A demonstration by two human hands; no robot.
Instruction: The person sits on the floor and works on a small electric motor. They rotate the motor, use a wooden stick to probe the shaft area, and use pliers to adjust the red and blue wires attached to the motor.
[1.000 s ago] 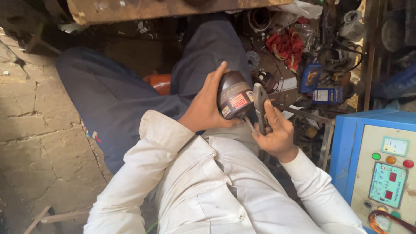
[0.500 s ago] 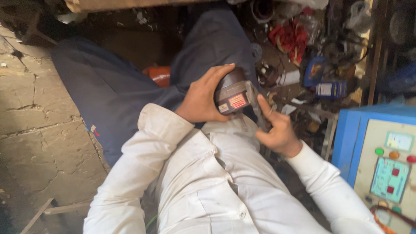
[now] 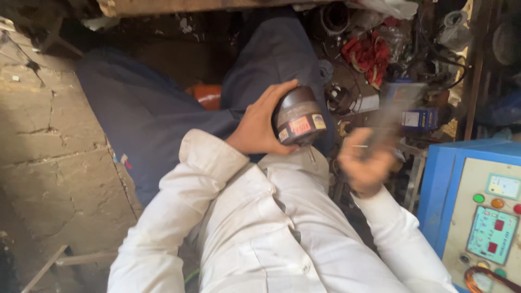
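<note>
A dark, round metal part (image 3: 297, 115) with red and yellow stickers sits tilted above the lap. A long grey tool (image 3: 392, 116) beside it looks blurry, pointing up.

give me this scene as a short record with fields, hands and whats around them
left hand: left hand grips a dark round motor part with stickers on its side
right hand: right hand is blurred, closed on a grey tool too smeared to identify
clothing: white shirt, dark blue trousers
right side: blue machine with coloured buttons and a small screen
ahead: red cloth, wires and small boxes in a cluttered heap
left side: cracked stone slabs
</note>
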